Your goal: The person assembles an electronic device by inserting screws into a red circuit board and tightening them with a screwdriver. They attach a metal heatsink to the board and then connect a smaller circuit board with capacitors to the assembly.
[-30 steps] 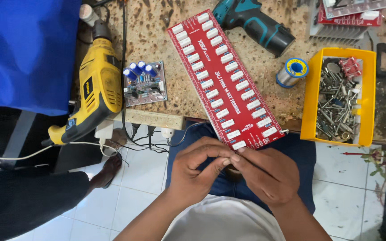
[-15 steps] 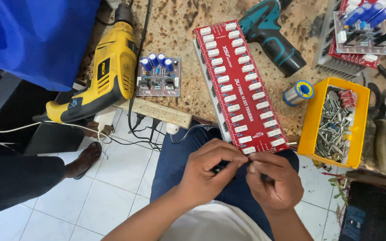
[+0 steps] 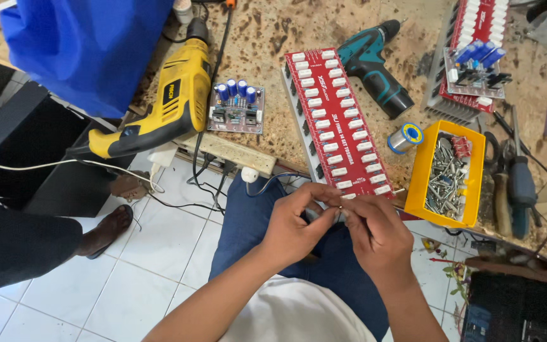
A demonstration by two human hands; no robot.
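My left hand (image 3: 295, 225) and my right hand (image 3: 378, 231) meet over my lap, fingertips pinched together on a small electronic part (image 3: 339, 211) that is mostly hidden between them. Just beyond my fingers lies a long red circuit board (image 3: 335, 120) lined with white rectangular components, its near end hanging over the edge of the speckled workbench (image 3: 273, 38). The hands are below that near end and I cannot tell whether they touch the board.
On the bench: a yellow corded drill (image 3: 172, 104), a small board with blue capacitors (image 3: 236, 109), a teal cordless driver (image 3: 375, 66), a solder spool (image 3: 405, 136), a yellow bin of screws (image 3: 447, 174), another red board on a heatsink (image 3: 476, 54), screwdrivers (image 3: 520, 183). Another person's sandalled foot (image 3: 106, 228) rests on the tiled floor.
The view has shifted so the bench appears farther right and higher. My hands stay together at the lap, fingers still working the small part; the right hand has closed nearer to the left.
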